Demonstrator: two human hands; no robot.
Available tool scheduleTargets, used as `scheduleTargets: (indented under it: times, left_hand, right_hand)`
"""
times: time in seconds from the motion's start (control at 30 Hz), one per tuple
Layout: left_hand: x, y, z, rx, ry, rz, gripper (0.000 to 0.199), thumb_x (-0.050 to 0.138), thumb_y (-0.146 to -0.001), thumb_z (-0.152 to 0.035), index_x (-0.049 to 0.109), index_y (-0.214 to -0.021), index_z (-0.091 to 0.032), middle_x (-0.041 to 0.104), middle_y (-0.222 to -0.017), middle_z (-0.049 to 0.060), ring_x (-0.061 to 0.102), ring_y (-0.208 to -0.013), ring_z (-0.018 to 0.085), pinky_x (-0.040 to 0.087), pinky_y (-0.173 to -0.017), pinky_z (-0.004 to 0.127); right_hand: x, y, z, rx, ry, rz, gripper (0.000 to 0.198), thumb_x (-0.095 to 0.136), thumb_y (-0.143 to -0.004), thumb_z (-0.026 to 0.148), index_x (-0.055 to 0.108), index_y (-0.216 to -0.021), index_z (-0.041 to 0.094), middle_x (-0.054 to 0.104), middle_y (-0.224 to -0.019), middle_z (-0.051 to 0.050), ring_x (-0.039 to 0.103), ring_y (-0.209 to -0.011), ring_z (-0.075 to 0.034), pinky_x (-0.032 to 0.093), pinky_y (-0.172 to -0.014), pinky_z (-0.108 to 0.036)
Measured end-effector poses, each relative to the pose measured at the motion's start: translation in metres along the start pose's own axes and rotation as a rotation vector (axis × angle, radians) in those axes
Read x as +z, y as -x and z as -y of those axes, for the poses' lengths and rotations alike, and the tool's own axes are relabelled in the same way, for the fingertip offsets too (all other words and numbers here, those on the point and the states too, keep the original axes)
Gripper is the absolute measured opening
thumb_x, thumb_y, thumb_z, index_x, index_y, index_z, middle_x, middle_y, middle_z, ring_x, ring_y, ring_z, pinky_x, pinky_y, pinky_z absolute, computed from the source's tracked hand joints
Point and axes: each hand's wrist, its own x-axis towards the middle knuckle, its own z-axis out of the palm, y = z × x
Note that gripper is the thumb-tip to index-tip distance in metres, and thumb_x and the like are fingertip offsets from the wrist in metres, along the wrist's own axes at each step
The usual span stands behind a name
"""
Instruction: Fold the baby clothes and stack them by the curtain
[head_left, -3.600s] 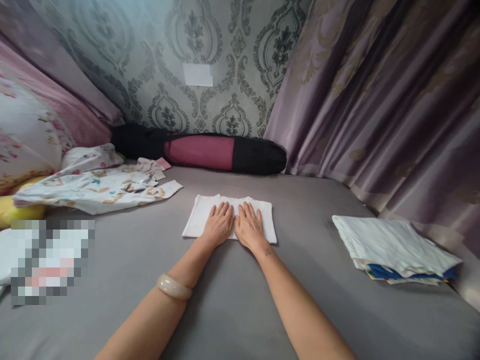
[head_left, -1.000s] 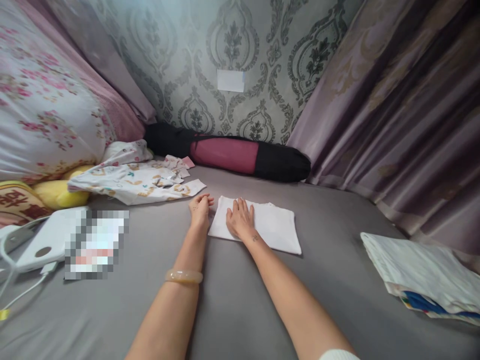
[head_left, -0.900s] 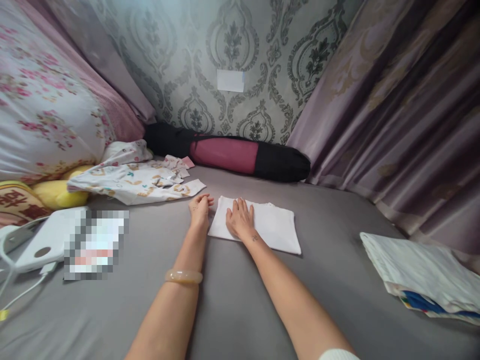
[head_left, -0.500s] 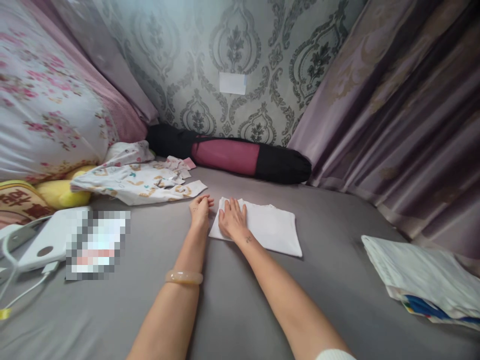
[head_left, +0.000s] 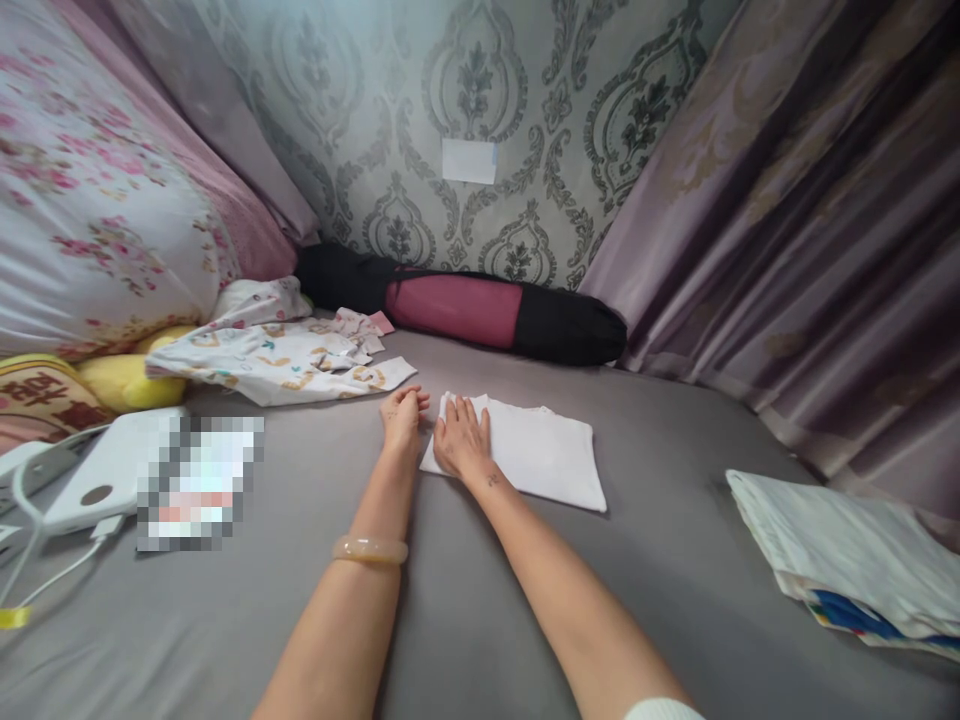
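A white folded cloth (head_left: 544,452) lies flat on the grey sheet in front of me. My right hand (head_left: 461,440) rests palm down over its left part, fingers stretched out. Just left of the cloth, my left hand (head_left: 403,415) lies on its side, its fingers curled in loosely and nothing visible in them. A small gap of sheet shows between that hand and the cloth's left edge. On my left forearm sits a pale bangle (head_left: 370,550).
Printed baby clothes (head_left: 281,360) lie rumpled at left, near a white power bank (head_left: 112,470) with cables and a pixelated phone-like device (head_left: 202,480). A black and maroon long bag (head_left: 457,308) lies along the wall. Folded garments (head_left: 847,550) are at right.
My right hand has shifted very slightly left on the cloth. The whole view has moved a little; my left hand keeps its curled pose beside the cloth.
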Motion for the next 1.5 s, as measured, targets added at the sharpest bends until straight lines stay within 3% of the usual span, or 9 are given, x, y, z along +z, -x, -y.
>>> scheduleTargets:
  times: [0.3,0.67,0.87,1.0,1.17,1.5]
  left_hand:
    - [-0.002,-0.004,0.002,0.015,-0.014,-0.008,0.025,0.053,-0.062,-0.022,0.063,-0.084,-0.015,0.066,-0.072,0.004,0.059,-0.058,0.011,0.040,-0.051,0.019]
    - [0.001,0.000,-0.001,0.040,-0.069,0.008,0.024,0.051,-0.064,-0.022,0.062,-0.084,-0.015,0.065,-0.072,0.003,0.059,-0.059,0.012,0.041,-0.054,0.021]
    - [0.017,0.010,0.004,0.249,-0.226,0.247,0.025,0.051,-0.072,-0.028,0.063,-0.090,-0.015,0.067,-0.074,0.005,0.063,-0.068,0.017,0.049,-0.067,0.029]
    - [0.026,0.017,0.016,0.447,-0.480,0.389,0.022,0.052,-0.076,-0.023,0.066,-0.091,-0.017,0.070,-0.081,0.008,0.066,-0.081,0.022,0.049,-0.082,0.036]
    - [0.026,0.019,0.031,0.588,-0.780,0.446,0.028,0.045,-0.083,-0.015,0.065,-0.102,-0.019,0.070,-0.099,0.012,0.064,-0.096,0.024,0.047,-0.092,0.038]
    - [0.023,0.018,0.037,0.789,-0.981,0.514,0.035,0.037,-0.087,-0.013,0.060,-0.113,-0.015,0.068,-0.104,0.015,0.062,-0.102,0.026,0.046,-0.092,0.039]
  right_hand:
    - [0.007,0.025,0.012,-0.092,-0.030,-0.023,0.056,0.026,-0.098,0.033,0.035,-0.146,0.006,0.028,-0.156,-0.015,0.020,-0.145,-0.027,0.008,-0.116,-0.051]
    - [0.007,0.025,0.012,-0.087,-0.062,-0.014,0.056,0.026,-0.098,0.034,0.034,-0.147,0.007,0.028,-0.156,-0.014,0.019,-0.145,-0.025,0.007,-0.117,-0.049]
    - [-0.012,0.028,-0.012,-0.038,-0.042,-0.048,0.055,0.023,-0.099,0.031,0.030,-0.149,0.009,0.023,-0.158,-0.013,0.014,-0.147,-0.023,0.005,-0.117,-0.048]
    - [-0.015,0.031,-0.036,0.000,0.018,-0.058,0.055,0.026,-0.098,0.031,0.033,-0.147,0.008,0.023,-0.158,-0.014,0.015,-0.146,-0.024,0.004,-0.117,-0.049]
    - [-0.010,0.033,-0.048,0.016,0.039,-0.029,0.056,0.026,-0.098,0.033,0.033,-0.148,0.009,0.025,-0.157,-0.013,0.017,-0.146,-0.024,0.008,-0.116,-0.049]
    - [-0.009,0.033,-0.048,0.015,0.036,-0.003,0.057,0.026,-0.098,0.034,0.031,-0.149,0.010,0.023,-0.158,-0.013,0.016,-0.146,-0.024,0.007,-0.116,-0.049]
